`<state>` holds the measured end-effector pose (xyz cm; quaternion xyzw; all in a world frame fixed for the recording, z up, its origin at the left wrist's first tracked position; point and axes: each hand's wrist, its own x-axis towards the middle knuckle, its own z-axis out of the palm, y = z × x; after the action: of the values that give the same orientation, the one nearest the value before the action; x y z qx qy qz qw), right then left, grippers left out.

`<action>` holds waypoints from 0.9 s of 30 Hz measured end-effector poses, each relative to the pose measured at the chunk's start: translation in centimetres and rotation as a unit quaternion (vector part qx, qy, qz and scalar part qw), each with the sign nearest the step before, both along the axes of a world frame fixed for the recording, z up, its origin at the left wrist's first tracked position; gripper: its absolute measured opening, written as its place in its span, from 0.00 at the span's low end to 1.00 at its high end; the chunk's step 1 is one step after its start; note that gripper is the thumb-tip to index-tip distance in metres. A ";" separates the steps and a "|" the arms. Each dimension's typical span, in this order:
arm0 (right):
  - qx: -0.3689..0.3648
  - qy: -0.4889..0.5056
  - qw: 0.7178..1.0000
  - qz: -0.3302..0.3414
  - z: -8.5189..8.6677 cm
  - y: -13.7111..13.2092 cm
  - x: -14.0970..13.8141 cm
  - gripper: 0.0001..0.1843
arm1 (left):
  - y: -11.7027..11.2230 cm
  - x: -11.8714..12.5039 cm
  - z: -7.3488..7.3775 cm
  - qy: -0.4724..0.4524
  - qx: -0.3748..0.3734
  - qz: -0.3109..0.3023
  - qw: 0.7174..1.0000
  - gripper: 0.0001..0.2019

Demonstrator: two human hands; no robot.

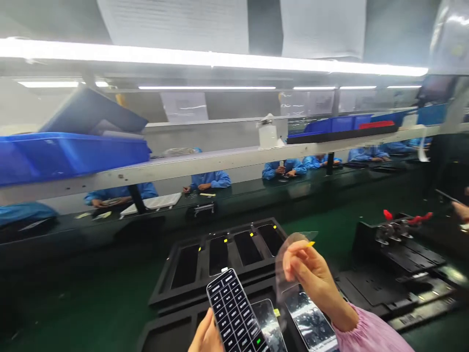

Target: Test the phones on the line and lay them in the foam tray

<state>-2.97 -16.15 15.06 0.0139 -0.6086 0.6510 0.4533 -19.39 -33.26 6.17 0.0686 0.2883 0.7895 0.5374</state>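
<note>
A smartphone [238,313] with a lit grid of dark buttons is tilted in my left hand [207,335], whose fingers wrap its lower left edge. My right hand [311,274], coming from a pink sleeve, pinches a clear protective film [287,256] by a yellow tab [310,244]; the film hangs beside the fingers and looks blurred. Below that hand lies a phone with a shiny, reflective screen [309,318]. Another reflective phone [269,320] with a yellow tab is partly hidden behind the held one.
Ahead is a black tray [166,288] holding several dark panels with yellow tabs. A black fixture with red-handled clamps [397,244] stands to the right. A shelf [220,160] carries a blue bin [73,154] and a white bottle [267,133]. Co-workers in blue [216,180] sit beyond.
</note>
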 end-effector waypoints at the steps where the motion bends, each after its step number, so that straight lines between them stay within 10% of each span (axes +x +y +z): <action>1: -0.022 -0.011 1.000 0.014 -0.1 -0.1 -0.2 0.04 | 0.1 0.1 -0.1 0.009 0.017 -0.001 1.000 0.24; 10: -0.017 -0.279 0.957 0.080 -2.0 -2.7 -4.4 0.17 | -0.3 0.2 1.0 0.023 0.064 -0.026 0.997 0.19; 27: 0.105 -0.342 0.934 -0.014 -5.2 -5.5 -5.3 0.20 | -0.1 1.2 0.7 0.043 0.094 0.022 0.994 0.22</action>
<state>-8.30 -21.65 9.91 -0.1704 -0.7920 0.5423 0.2227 -18.18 -33.38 6.89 0.1460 0.2376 0.8212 0.4979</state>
